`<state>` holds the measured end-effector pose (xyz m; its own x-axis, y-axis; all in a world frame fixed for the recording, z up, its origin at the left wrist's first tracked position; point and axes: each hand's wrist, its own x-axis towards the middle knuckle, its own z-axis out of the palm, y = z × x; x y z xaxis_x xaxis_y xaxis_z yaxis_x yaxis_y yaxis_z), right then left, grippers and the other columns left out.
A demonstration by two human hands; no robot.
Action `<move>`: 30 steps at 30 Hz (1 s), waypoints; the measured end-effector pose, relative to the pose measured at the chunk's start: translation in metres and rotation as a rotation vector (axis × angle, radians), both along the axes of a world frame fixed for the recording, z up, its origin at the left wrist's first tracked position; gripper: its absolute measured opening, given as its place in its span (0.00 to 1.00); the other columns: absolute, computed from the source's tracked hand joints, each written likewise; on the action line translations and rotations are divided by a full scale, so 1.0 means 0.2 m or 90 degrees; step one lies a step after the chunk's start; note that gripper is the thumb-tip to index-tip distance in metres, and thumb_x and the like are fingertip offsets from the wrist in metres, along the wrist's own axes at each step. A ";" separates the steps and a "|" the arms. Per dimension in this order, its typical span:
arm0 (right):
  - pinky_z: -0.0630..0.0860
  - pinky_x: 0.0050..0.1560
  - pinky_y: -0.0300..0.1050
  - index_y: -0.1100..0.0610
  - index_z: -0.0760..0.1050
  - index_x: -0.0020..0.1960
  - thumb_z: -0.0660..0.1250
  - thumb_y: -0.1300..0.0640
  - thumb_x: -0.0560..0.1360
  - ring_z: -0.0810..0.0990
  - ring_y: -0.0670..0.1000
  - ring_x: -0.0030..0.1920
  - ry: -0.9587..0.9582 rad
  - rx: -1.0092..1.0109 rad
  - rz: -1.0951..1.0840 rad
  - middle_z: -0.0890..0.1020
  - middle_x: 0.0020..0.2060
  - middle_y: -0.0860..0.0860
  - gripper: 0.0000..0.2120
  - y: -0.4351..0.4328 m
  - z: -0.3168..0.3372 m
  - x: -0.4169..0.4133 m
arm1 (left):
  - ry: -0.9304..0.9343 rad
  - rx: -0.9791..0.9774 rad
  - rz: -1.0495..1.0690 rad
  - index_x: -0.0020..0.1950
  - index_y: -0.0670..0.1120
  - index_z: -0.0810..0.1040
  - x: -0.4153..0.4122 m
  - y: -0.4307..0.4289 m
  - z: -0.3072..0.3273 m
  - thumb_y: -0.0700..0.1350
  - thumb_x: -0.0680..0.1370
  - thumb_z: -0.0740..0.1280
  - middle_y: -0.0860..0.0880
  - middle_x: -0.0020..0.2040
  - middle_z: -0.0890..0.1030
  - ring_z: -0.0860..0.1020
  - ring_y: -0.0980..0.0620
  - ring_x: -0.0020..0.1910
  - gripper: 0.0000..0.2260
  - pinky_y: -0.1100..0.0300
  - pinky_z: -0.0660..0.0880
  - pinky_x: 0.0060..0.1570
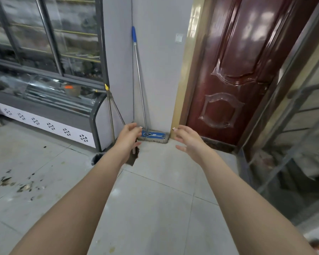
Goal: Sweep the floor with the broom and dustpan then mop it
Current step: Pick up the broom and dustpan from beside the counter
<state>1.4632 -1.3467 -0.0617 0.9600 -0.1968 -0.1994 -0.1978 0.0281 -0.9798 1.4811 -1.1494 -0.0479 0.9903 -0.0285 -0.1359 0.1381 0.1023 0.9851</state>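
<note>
Mop (153, 134) beyond left hand (128, 138), right hand (189, 142)

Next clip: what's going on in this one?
A person reaches both bare arms toward a wall corner. The left hand and right hand are open and hold nothing. A flat mop leans in the corner, with what look like the broom and dustpan handles just left of it. Debris lies unswept on the tiled floor.

Blue-gripped flat mop (140, 89) leans in the wall corner, head on floor; broom (110, 116) and dustpan (133, 161) lean just left.
</note>
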 end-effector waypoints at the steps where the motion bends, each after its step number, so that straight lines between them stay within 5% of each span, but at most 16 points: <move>1: 0.73 0.51 0.45 0.51 0.66 0.69 0.68 0.50 0.75 0.76 0.42 0.51 0.002 0.002 0.002 0.76 0.49 0.43 0.24 -0.01 0.00 0.07 | -0.002 -0.001 -0.001 0.68 0.42 0.67 0.07 -0.01 0.00 0.41 0.80 0.61 0.44 0.63 0.74 0.73 0.50 0.60 0.16 0.54 0.73 0.56; 5: 0.74 0.45 0.41 0.51 0.67 0.69 0.68 0.51 0.75 0.77 0.44 0.53 -0.012 0.024 0.017 0.77 0.56 0.48 0.24 -0.04 0.01 0.36 | -0.013 -0.007 0.011 0.66 0.44 0.68 0.34 -0.05 0.01 0.41 0.80 0.62 0.44 0.60 0.75 0.74 0.49 0.60 0.15 0.54 0.74 0.57; 12: 0.74 0.59 0.48 0.51 0.66 0.70 0.68 0.50 0.74 0.76 0.48 0.58 -0.016 0.008 0.077 0.74 0.63 0.50 0.26 -0.12 -0.05 0.92 | -0.007 -0.010 0.055 0.65 0.45 0.70 0.84 -0.15 -0.08 0.43 0.79 0.62 0.46 0.58 0.75 0.75 0.51 0.58 0.14 0.58 0.75 0.50; 17: 0.74 0.55 0.45 0.52 0.65 0.71 0.67 0.51 0.76 0.75 0.47 0.58 -0.004 0.034 0.113 0.74 0.63 0.49 0.25 -0.21 -0.08 1.42 | 0.019 -0.029 0.120 0.64 0.44 0.71 1.31 -0.29 -0.11 0.42 0.79 0.62 0.48 0.51 0.77 0.75 0.51 0.54 0.13 0.55 0.75 0.52; 26: 0.72 0.63 0.49 0.54 0.65 0.72 0.67 0.52 0.76 0.73 0.47 0.59 -0.001 0.020 0.201 0.72 0.66 0.52 0.26 -0.32 -0.01 2.22 | 0.007 -0.007 0.191 0.66 0.45 0.70 1.97 -0.43 -0.09 0.42 0.79 0.63 0.47 0.58 0.76 0.75 0.52 0.56 0.15 0.55 0.76 0.52; 30: 0.73 0.60 0.47 0.53 0.65 0.72 0.67 0.51 0.76 0.73 0.49 0.62 0.009 0.017 0.234 0.72 0.65 0.51 0.26 -0.28 -0.03 2.50 | 0.009 0.003 0.230 0.63 0.45 0.71 2.20 -0.38 -0.09 0.42 0.79 0.63 0.47 0.56 0.77 0.76 0.53 0.53 0.12 0.55 0.76 0.51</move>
<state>1.9631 -1.4024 -0.0682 0.9625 0.1666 -0.2143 -0.2137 -0.0221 -0.9767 1.9218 -1.2257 -0.0664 0.9345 0.3233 -0.1490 0.1076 0.1424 0.9839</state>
